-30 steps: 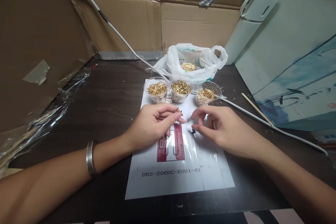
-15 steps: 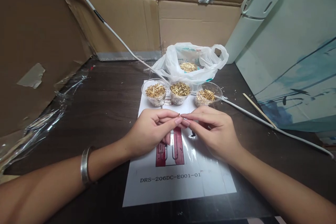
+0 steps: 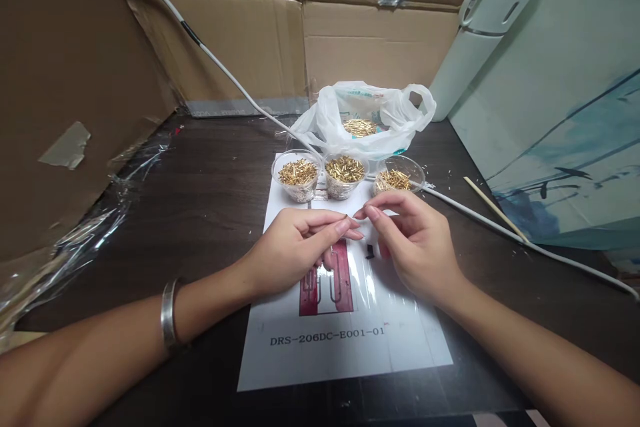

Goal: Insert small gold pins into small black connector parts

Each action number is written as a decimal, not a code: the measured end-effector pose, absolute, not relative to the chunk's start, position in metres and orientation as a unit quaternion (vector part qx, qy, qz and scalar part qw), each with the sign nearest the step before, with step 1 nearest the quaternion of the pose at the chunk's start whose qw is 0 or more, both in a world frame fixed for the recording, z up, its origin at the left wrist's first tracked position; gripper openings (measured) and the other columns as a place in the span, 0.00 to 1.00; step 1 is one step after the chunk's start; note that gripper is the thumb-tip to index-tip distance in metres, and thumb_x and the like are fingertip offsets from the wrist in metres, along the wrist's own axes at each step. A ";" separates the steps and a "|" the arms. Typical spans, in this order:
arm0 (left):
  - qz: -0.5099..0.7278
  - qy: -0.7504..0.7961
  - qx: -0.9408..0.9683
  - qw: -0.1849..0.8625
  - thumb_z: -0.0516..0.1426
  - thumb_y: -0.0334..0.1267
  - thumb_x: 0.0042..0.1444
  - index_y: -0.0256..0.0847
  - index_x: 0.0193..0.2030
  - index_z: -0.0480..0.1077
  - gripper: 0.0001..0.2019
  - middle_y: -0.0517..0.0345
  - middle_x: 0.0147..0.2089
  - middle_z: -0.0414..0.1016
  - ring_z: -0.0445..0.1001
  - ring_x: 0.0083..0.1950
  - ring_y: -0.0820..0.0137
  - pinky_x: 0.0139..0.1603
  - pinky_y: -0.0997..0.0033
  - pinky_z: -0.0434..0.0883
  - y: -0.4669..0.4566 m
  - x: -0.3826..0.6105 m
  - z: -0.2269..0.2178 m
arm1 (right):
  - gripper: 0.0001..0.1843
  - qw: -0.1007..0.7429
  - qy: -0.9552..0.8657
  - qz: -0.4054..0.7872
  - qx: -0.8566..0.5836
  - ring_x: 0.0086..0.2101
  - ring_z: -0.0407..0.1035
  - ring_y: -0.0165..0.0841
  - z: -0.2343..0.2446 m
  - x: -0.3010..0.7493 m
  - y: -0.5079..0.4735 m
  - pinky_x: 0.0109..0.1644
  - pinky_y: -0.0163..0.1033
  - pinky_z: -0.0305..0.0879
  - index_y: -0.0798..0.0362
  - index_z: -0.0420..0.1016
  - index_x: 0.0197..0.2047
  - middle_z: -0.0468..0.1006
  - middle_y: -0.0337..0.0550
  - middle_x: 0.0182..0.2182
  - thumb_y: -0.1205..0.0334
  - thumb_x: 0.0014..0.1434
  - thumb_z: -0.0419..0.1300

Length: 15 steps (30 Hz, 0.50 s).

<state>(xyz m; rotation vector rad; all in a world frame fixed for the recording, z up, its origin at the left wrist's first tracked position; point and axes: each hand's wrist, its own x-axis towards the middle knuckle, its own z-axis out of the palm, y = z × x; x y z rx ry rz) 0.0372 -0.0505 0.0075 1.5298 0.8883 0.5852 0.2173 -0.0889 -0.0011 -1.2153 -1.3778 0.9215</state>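
Plain silver bangle (image 3: 170, 315) above the left hand (image 3: 295, 250); bare forearms; longish, neat fingernails.

Dark table (image 3: 210, 187) bears printed sheet (image 3: 345, 353), white cable (image 3: 500, 230), plastic bag (image 3: 325, 123).

Makeshift assembly workstation: cardboard walls (image 3: 250, 33), cups of brass pins (image 3: 298, 173), labelled work sheet (image 3: 345, 340).

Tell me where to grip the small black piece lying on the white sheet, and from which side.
Pinch the small black piece across its two long sides, coming straight down from above. It lies flat on the white sheet, short and narrow, so a sideways approach would likely just push it. The right hand, just beside it, looks best placed.
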 end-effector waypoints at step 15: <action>0.230 0.384 0.675 0.586 0.54 0.41 0.63 0.39 0.43 0.79 0.13 0.53 0.38 0.81 0.72 0.26 0.77 0.30 0.78 0.71 -0.051 0.039 0.008 | 0.05 0.512 -0.555 0.388 -0.529 0.27 0.71 0.30 0.006 0.219 -0.088 0.26 0.34 0.65 0.53 0.76 0.32 0.80 0.41 0.28 0.60 0.58 0.63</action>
